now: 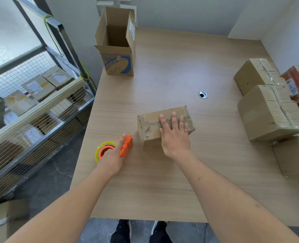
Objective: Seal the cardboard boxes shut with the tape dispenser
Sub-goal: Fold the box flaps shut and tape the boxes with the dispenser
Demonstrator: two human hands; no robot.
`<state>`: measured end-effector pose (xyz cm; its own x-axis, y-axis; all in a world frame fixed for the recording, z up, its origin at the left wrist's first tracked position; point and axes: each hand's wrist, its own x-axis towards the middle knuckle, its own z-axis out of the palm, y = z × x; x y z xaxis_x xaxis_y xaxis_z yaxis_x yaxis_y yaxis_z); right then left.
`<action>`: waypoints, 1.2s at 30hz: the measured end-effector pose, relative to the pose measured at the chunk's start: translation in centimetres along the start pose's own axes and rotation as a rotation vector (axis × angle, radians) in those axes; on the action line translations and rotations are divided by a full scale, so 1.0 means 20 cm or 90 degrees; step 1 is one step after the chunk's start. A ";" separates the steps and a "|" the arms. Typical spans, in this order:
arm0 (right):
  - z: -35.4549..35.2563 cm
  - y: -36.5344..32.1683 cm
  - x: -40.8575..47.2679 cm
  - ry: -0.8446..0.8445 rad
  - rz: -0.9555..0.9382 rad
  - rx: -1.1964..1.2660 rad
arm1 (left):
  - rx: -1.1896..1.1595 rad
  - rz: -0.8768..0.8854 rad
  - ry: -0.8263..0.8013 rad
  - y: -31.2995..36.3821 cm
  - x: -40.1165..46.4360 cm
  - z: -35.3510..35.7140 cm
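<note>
A small closed cardboard box (150, 123) lies on the wooden table (162, 181) near its middle. My right hand (174, 135) rests flat on the box's top, fingers spread. Just left of the box sits an orange tape dispenser (126, 145) with a roll of clear yellowish tape (101, 148). My left hand (111, 157) is wrapped around the dispenser's handle, which is down on the table.
A tall open box (117, 42) with a blue print stands at the table's far left edge. Several taped boxes (267, 111) are stacked along the right edge. A cable hole (203, 94) sits mid-table. A wire cart (31, 109) with parcels stands on the left.
</note>
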<state>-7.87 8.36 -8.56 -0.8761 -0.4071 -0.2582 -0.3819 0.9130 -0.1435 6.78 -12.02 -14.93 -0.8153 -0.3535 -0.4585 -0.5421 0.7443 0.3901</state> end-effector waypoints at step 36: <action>-0.17 -0.05 -0.14 0.061 -0.024 0.449 | 0.014 0.358 -0.036 0.31 -0.17 -0.69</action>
<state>-6.02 8.68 -4.53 -0.9005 -0.4045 -0.1595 -0.1600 0.6493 -0.7435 3.40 -14.05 0.09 -0.9649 0.1308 -0.2276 -0.0233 0.8210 0.5705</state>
